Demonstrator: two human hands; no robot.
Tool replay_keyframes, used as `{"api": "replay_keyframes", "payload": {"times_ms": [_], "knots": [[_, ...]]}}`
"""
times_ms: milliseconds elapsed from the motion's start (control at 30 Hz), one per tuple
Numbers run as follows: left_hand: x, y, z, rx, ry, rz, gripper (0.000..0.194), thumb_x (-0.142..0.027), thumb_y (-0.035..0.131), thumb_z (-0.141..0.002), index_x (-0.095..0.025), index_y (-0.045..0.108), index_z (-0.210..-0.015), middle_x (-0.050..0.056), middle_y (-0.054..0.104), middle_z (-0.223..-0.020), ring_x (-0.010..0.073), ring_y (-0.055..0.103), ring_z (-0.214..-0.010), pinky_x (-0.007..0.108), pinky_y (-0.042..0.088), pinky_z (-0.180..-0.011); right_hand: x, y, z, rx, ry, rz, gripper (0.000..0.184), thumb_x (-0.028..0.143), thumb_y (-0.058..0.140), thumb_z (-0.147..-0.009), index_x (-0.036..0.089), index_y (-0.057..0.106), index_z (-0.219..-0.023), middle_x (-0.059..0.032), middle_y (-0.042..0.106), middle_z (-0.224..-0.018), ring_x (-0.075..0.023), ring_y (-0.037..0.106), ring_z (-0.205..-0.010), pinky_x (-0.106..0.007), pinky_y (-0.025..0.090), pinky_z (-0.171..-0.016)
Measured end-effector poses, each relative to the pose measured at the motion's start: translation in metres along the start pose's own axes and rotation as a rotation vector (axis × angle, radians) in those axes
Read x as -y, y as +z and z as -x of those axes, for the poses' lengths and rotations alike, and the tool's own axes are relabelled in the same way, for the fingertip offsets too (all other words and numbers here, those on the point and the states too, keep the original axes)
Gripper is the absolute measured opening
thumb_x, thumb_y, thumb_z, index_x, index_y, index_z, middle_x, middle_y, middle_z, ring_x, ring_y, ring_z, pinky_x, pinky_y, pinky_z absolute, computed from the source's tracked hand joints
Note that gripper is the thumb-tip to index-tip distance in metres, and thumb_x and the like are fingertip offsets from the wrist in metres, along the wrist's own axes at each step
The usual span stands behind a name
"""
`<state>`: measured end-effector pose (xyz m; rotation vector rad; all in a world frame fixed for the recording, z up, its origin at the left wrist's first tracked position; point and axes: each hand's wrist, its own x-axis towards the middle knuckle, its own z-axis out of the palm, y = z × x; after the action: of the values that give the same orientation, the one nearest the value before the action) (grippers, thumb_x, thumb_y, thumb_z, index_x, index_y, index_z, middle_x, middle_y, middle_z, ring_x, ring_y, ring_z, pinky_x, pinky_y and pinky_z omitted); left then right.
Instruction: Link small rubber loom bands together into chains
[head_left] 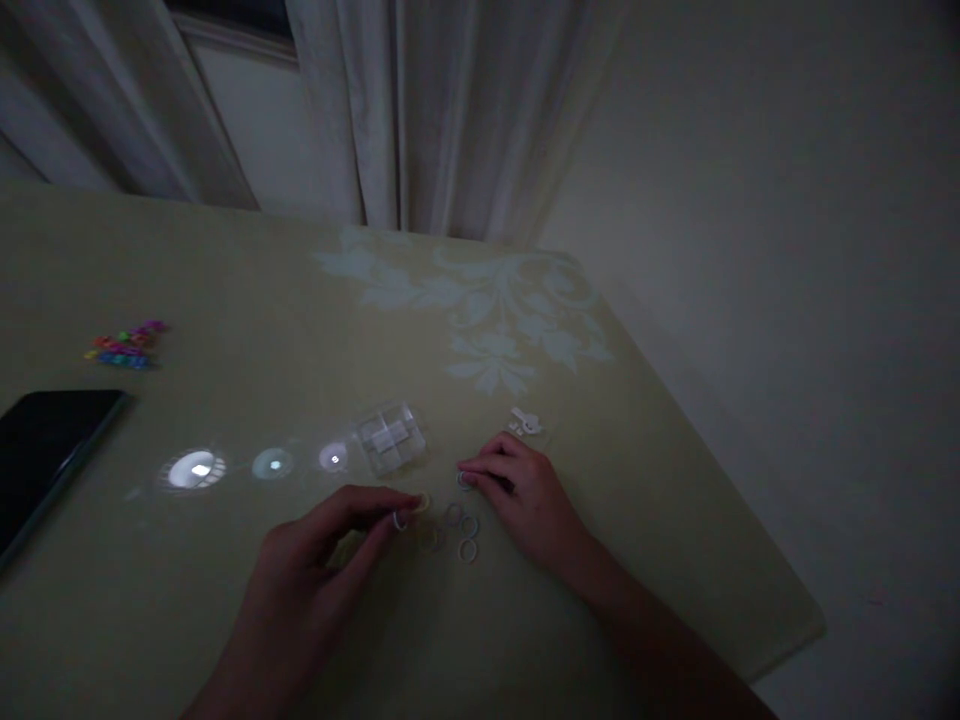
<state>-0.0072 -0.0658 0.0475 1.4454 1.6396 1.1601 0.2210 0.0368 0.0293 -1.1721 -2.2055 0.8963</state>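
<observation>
My left hand (319,560) is closed in a pinch at the table's middle, with a small white ring (400,520) between thumb and fingertips and a yellow ring (424,502) at the tip of the index finger. My right hand (529,500) pinches a pale ring (463,481) just above or on the tabletop; whether it is lifted I cannot tell. Between the hands lie several loose thin rings, among them a bluish ring (469,526), a whitish ring (468,551) and a pinkish ring (454,514). Beyond them sits a clear plastic compartment box (389,438).
Past my right hand lies a small white piece (526,421) on something clear. A dark phone (56,440) rests at the left, with a pile of colourful small pieces (127,346) behind it. The table (660,560) ends at the right; curtains (465,120) hang behind.
</observation>
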Motion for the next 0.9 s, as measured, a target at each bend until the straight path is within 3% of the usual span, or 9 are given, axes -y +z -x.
{"api": "replay_keyframes", "payload": {"times_ms": [233,433,600,733,900], "knots": [[0.001,0.002,0.000,-0.013,0.098,0.025,0.011,-0.033,0.072,-0.092,-0.034,0.082,-0.096,-0.005,0.086,-0.091,0.0173,0.082,-0.081,0.023,0.066,-0.073,0.006,-0.002,0.000,0.078,0.038,0.097,0.010,0.012,0.075,-0.094,0.019,0.080,-0.098,-0.0034,0.071,-0.092,-0.0158,0.067,-0.081,-0.028,0.051,-0.074],[0.005,0.004,0.002,0.007,0.244,-0.011,0.022,-0.021,0.069,-0.094,-0.037,0.081,-0.104,-0.007,0.084,-0.097,0.0132,0.081,-0.084,0.018,0.064,-0.077,0.015,0.000,0.002,0.147,0.030,0.318,0.005,0.015,0.062,-0.101,0.016,0.067,-0.098,-0.0087,0.065,-0.101,-0.0220,0.062,-0.092,-0.035,0.050,-0.083],[0.007,0.008,0.005,0.049,0.343,-0.048,0.022,-0.019,0.066,-0.098,-0.034,0.077,-0.110,-0.005,0.083,-0.100,0.0122,0.080,-0.087,0.016,0.062,-0.079,0.033,0.001,0.012,0.184,0.037,-0.204,0.005,0.018,0.061,-0.103,0.019,0.063,-0.098,-0.0032,0.064,-0.099,-0.0164,0.061,-0.090,-0.027,0.048,-0.079],[0.009,0.012,0.007,0.071,0.437,-0.042,0.030,-0.016,0.065,-0.099,-0.033,0.073,-0.123,-0.002,0.082,-0.103,0.0129,0.080,-0.088,0.016,0.062,-0.076,0.044,0.009,0.020,0.212,0.179,-0.627,0.014,0.033,0.065,-0.102,0.020,0.068,-0.101,-0.0015,0.069,-0.092,-0.0154,0.064,-0.084,-0.026,0.051,-0.075],[0.017,0.009,0.012,0.062,0.459,-0.076,0.032,-0.013,0.061,-0.099,-0.033,0.074,-0.121,0.001,0.079,-0.103,0.0140,0.079,-0.087,0.018,0.062,-0.073,0.041,0.012,0.019,0.155,0.224,-0.804,0.022,0.041,0.082,-0.089,0.020,0.080,-0.091,-0.0021,0.076,-0.085,-0.0175,0.071,-0.083,-0.029,0.056,-0.080]]}}
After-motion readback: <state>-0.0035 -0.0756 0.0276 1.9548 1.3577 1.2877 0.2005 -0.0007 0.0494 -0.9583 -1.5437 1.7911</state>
